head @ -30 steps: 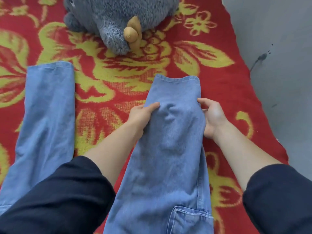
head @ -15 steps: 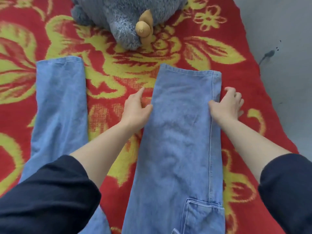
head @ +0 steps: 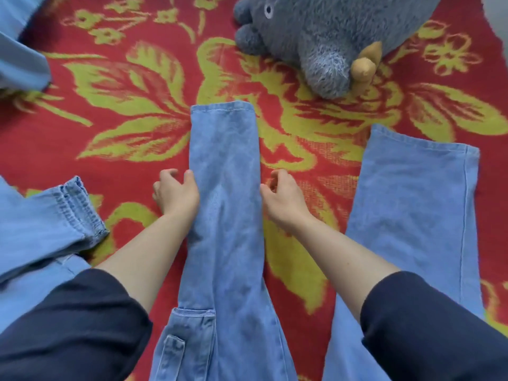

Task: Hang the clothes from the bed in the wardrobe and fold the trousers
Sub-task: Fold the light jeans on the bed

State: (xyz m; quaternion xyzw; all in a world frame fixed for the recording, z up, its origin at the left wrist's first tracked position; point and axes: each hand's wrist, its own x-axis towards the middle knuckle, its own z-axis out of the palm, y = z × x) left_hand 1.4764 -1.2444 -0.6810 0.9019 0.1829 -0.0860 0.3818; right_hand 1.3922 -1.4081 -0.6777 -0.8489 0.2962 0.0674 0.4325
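Light blue jeans lie spread on the red and yellow flowered bedspread (head: 123, 166). One jeans leg (head: 225, 215) runs up the middle of the view, with a patch pocket low on it. The other jeans leg (head: 412, 210) lies flat to the right. My left hand (head: 176, 193) is at the left edge of the middle leg, thumb on the fabric and fingers curled at its side. At the right edge, my right hand (head: 283, 199) pinches the cloth with curled fingers. The cloth between my hands is slightly bunched.
A grey plush toy (head: 330, 37) with a tan horn lies at the far side of the bed. A denim garment (head: 41, 229) with a stitched cuff lies at the left. Another blue cloth (head: 19, 56) is at the top left corner.
My hands have left the right jeans leg, which now lies flattened, and moved to the edges of the other leg. The view has shifted left.
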